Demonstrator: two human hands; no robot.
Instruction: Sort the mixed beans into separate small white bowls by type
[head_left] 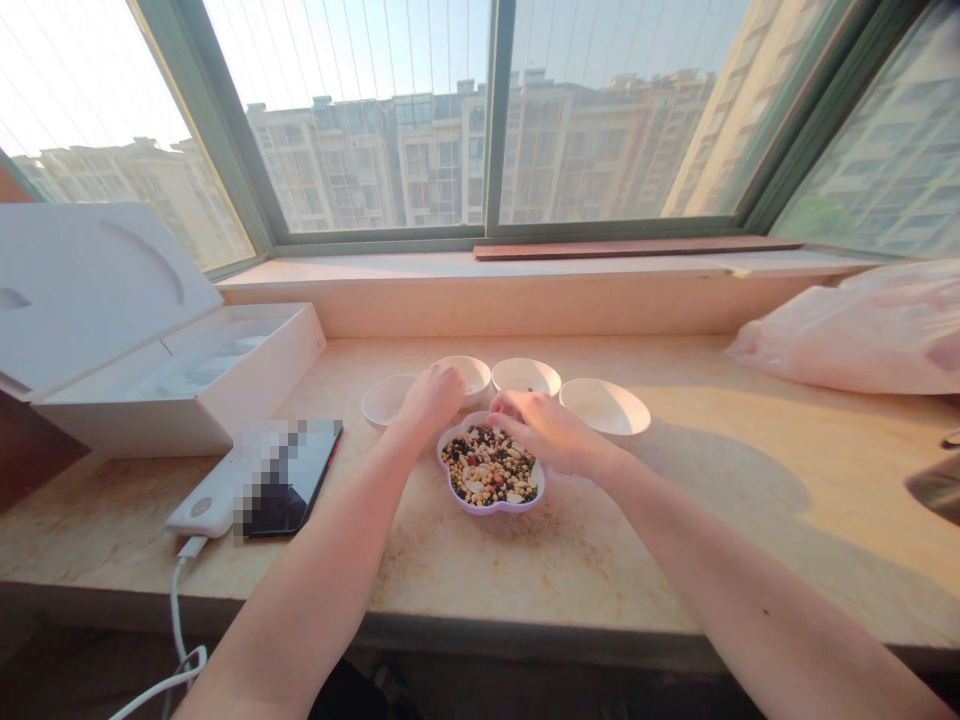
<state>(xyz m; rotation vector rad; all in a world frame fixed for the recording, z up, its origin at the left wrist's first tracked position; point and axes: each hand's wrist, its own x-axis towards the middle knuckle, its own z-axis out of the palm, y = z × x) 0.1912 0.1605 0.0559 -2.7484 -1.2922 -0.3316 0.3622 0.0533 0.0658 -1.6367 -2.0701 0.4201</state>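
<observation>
A lilac-rimmed, flower-shaped dish sits on the stone sill, filled with mixed beans and pale seeds. Around its far side stand several small white bowls, including one at the left and one at the right. My left hand hangs over the far-left edge of the dish, its fingers down by the bowl behind it. My right hand reaches across the dish's far-right part, fingers curled towards the bowl. Both hands hide their fingertips, so any held seed stays unseen.
An open white box stands at the left, beside a white power bank and a partly blurred phone with a white cable. A pink plastic bag lies at the right. Window glass rises behind the sill.
</observation>
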